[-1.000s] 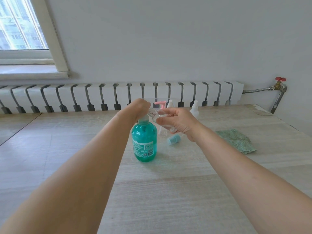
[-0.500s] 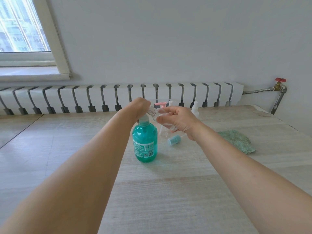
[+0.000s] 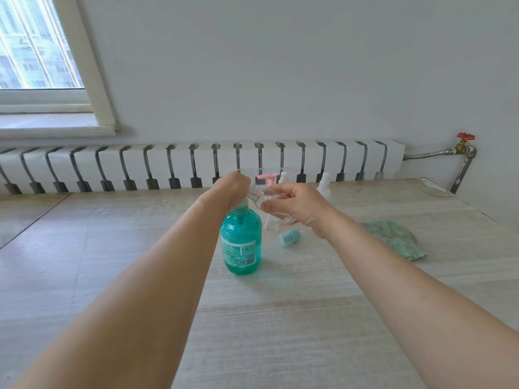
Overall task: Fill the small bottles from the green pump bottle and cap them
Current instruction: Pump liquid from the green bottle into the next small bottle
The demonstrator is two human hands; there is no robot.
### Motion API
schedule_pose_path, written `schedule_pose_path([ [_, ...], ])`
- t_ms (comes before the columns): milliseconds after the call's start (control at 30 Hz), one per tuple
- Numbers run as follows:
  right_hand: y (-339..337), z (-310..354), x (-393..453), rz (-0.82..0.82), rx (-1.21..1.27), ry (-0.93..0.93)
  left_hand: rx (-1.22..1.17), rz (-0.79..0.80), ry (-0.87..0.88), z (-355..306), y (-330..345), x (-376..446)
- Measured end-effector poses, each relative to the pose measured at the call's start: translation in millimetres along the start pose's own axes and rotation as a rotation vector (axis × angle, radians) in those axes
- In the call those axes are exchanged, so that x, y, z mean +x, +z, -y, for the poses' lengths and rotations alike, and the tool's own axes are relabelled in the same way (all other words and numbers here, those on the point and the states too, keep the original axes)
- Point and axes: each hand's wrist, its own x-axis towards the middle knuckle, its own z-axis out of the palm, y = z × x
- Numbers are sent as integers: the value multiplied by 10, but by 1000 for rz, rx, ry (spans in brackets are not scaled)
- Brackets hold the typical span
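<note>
The green pump bottle [image 3: 242, 242] stands upright on the table's middle. My left hand [image 3: 231, 188] is closed over its pump head, which it hides. My right hand [image 3: 297, 206] holds a small clear bottle [image 3: 257, 193] tilted, with its open threaded neck pointing at the pump under my left hand. A light blue cap [image 3: 289, 237] lies on its side on the table just right of the green bottle. Behind my hands stand a small bottle with a pink pump top [image 3: 268, 178] and two small white bottles [image 3: 324, 183].
A green cloth [image 3: 393, 238] lies on the wooden table [image 3: 280, 318] to the right. A white radiator [image 3: 168, 167] runs along the wall behind the table. A pipe with a red valve [image 3: 464, 137] is at the far right, and a window at the upper left.
My hands hold nearly the same pose. The view has shifted slightly, and the left hand sits a touch lower on the pump.
</note>
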Motion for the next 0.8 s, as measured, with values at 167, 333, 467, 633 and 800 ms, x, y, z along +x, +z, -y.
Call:
schedule_pose_path([
  [167, 28, -11, -12, 1, 24, 6, -24, 32, -1, -11, -26, 6],
  [333, 11, 0, -25, -29, 65, 10, -4, 23, -6, -50, -91, -40],
  [467, 5, 34, -30, -33, 60, 5, 90, 34, -9, -52, -126, -72],
  [633, 25, 42, -17, -32, 44, 6, 98, 33, 22, -69, -126, -79],
  [800, 24, 30, -4, -28, 45, 17, -23, 39, -83, -104, -100, -123],
])
